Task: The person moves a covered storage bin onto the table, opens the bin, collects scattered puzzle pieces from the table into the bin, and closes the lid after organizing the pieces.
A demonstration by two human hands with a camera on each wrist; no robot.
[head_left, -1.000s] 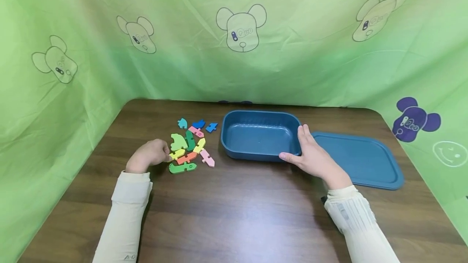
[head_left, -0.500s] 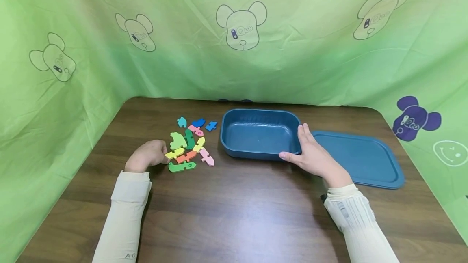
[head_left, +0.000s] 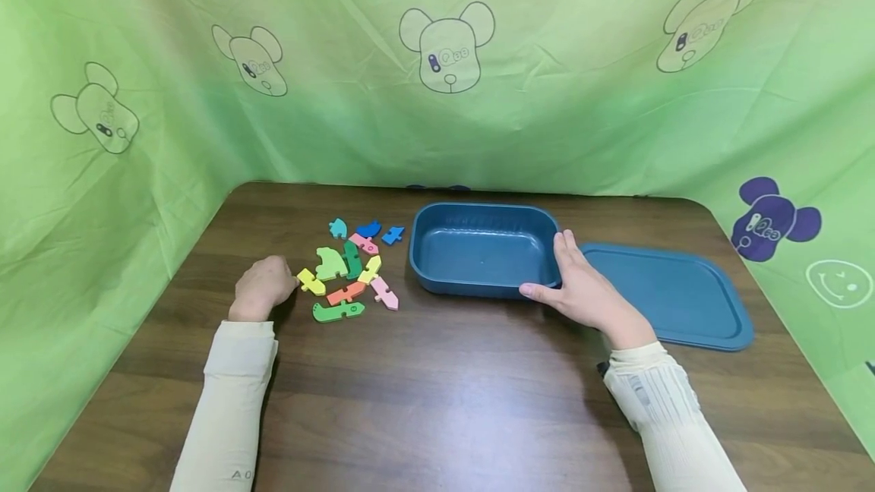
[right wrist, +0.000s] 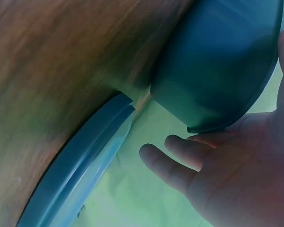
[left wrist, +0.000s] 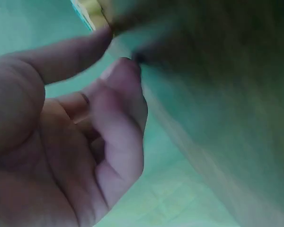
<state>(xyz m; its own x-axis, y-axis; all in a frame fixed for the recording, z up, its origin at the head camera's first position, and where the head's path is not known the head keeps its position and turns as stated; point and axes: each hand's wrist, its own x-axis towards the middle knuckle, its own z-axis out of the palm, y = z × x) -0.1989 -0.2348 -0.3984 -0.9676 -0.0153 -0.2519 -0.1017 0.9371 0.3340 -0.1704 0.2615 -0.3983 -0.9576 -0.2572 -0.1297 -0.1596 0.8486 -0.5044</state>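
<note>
Several puzzle pieces lie on the table at left in the head view, among them a light green piece [head_left: 331, 264], an orange piece [head_left: 345, 293] and a green piece [head_left: 338, 312]. My left hand [head_left: 265, 285] is beside a yellow puzzle piece [head_left: 312, 282], fingertips right at its left end. In the left wrist view the thumb tip meets a yellow piece [left wrist: 95, 13], with a gap between thumb and curled index finger. My right hand [head_left: 581, 288] spans the near right corner of a blue plastic box [head_left: 478, 293], straight fingers on its side and thumb at the front rim.
A blue lid [head_left: 670, 298] lies flat right of the box, partly behind the right forearm. Small teal [head_left: 338, 228] and blue pieces [head_left: 393, 235] lie at the back of the group. A green printed curtain [head_left: 355, 135] encloses the table's back and sides.
My left hand has moved left and slightly away from the group, and the yellow piece beside it has shifted left and turned. My right hand stays at the box corner.
</note>
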